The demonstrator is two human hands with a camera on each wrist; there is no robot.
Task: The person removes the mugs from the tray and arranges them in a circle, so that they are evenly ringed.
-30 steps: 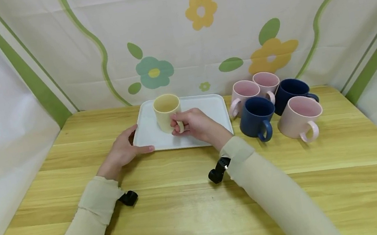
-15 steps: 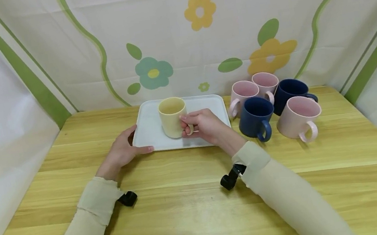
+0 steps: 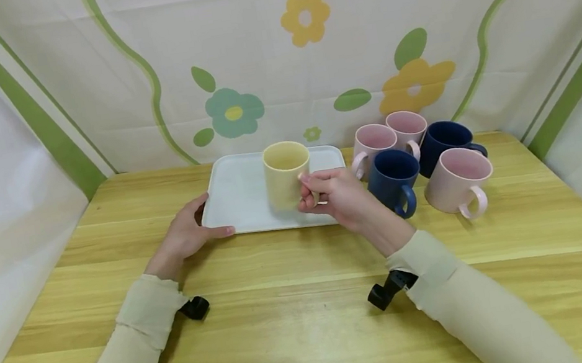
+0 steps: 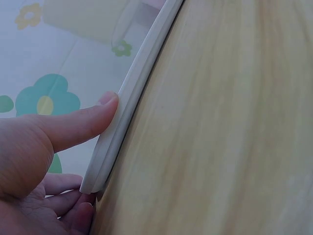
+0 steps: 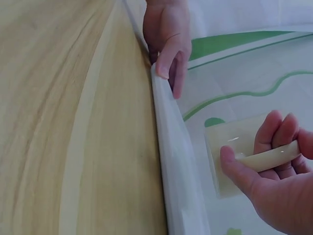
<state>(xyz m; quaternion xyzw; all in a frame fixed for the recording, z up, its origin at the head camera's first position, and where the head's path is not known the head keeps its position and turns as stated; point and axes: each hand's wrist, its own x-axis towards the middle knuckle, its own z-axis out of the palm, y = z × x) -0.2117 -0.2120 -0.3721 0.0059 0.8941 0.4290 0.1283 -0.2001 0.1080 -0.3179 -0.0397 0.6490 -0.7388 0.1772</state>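
Note:
A pale yellow mug is upright and overlaps the right half of the white tray in the head view. My right hand pinches its handle between thumb and curled fingers. The right wrist view shows the thumb on top of the handle and fingertips passing through its loop. At the tray's front left corner, my left hand holds the edge. Its thumb presses the front rim, while the other fingers lie round the left side, partly hidden.
Right of the tray stand pink mugs and dark blue mugs, close together. The nearer blue mug is just beyond my right wrist. A flowered white cloth hangs behind the wooden table.
My right hand has carried the yellow mug to the right across the tray, and its rim now appears higher and larger. The left hand and tray have stayed in place.

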